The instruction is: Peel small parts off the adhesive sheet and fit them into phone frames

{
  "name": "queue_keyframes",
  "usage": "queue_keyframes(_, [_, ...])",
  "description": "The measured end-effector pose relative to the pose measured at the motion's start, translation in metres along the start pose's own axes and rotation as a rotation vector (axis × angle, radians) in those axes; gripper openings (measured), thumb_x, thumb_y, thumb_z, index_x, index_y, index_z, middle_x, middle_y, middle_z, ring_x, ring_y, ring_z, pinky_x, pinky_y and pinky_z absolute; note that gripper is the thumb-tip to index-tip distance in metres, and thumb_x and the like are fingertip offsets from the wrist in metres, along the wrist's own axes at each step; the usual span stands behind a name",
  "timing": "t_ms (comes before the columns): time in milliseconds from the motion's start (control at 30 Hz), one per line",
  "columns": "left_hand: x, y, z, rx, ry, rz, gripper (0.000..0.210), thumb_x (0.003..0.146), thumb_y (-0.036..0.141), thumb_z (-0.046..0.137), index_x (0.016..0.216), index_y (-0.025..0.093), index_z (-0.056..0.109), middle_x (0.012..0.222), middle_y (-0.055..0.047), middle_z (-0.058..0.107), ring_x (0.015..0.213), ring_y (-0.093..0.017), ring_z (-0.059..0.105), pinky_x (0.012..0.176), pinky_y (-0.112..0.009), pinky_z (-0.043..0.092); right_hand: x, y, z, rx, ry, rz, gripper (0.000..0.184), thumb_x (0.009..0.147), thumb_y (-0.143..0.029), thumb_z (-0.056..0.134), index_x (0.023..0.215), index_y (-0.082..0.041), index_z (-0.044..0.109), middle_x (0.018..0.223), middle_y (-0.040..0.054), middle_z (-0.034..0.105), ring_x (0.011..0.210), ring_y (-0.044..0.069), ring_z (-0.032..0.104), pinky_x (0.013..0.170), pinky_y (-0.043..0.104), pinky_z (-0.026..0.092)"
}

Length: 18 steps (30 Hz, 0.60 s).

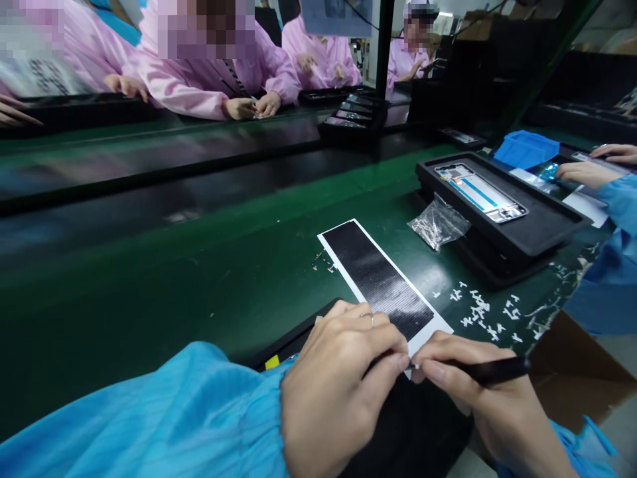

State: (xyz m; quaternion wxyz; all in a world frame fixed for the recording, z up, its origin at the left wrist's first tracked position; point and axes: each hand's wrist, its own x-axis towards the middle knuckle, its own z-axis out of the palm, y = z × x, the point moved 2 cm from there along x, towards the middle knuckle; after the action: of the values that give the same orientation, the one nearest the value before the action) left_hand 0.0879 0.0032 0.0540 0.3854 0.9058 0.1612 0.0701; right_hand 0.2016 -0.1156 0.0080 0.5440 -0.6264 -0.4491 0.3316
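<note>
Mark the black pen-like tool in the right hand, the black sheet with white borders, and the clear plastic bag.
Black pen-like tool (pixel 500 372): head view, on its barrel.
Black sheet (pixel 377 279): head view, on its dark middle.
Clear plastic bag (pixel 445 220): head view, on its film.

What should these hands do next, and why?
Perhaps steady the left hand and make one small, careful adjustment with the black pen-like tool in the right hand. Both hands' fingers come together at a tiny piece, too small to identify, beside the near end of the black sheet with a white border, so precision seems to matter.
</note>
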Motion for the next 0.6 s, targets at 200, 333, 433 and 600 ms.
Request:
queue_keyframes(200, [-0.002, 0.0, 0.009, -0.046, 0.056, -0.031, 0.023, 0.084, 0.009, 0.051, 0.064, 0.017, 0.058, 0.066, 0.002, 0.059, 0.069, -0.015, 0.048, 0.068, -0.03, 0.03, -0.003, 0.002, 0.003, 0.144, 0.025, 0.144, 0.018, 0.08, -0.034, 0.063, 0.07, -0.019, 0.069, 0.063, 0.0002, 0.058, 0.053, 0.008, 0.043, 0.047, 0.021, 0.031])
queue_keyframes(333, [-0.004, -0.003, 0.018, -0.092, 0.194, 0.04, 0.021, 0.082, 0.009, 0.054, 0.062, 0.018, 0.056, 0.065, 0.004, 0.058, 0.067, -0.014, 0.047, 0.068, -0.029, 0.029, -0.004, 0.0, 0.006, 0.232, 0.056, 0.227, 0.02, 0.076, -0.036, 0.066, 0.067, -0.019, 0.068, 0.062, -0.0001, 0.057, 0.05, 0.007, 0.034, 0.045, 0.022, 0.026])
queue_keyframes(433, [-0.007, -0.003, 0.018, -0.068, 0.224, 0.069, 0.022, 0.082, 0.009, 0.052, 0.063, 0.018, 0.054, 0.065, 0.003, 0.057, 0.066, -0.014, 0.047, 0.068, -0.03, 0.03, -0.005, 0.002, 0.006, 0.29, 0.055, 0.234, 0.016, 0.074, -0.032, 0.068, 0.067, -0.018, 0.068, 0.061, -0.0013, 0.056, 0.051, 0.005, 0.035, 0.046, 0.02, 0.027])
queue_keyframes(600, [-0.015, 0.002, 0.013, 0.057, 0.135, 0.207, 0.021, 0.088, 0.01, 0.041, 0.074, 0.018, 0.054, 0.071, 0.001, 0.056, 0.07, -0.014, 0.05, 0.072, -0.029, 0.035, -0.008, 0.004, 0.011, 0.478, -0.002, 0.249, 0.013, 0.074, -0.027, 0.068, 0.066, -0.016, 0.067, 0.06, -0.0026, 0.055, 0.047, 0.002, 0.032, 0.043, 0.017, 0.023])
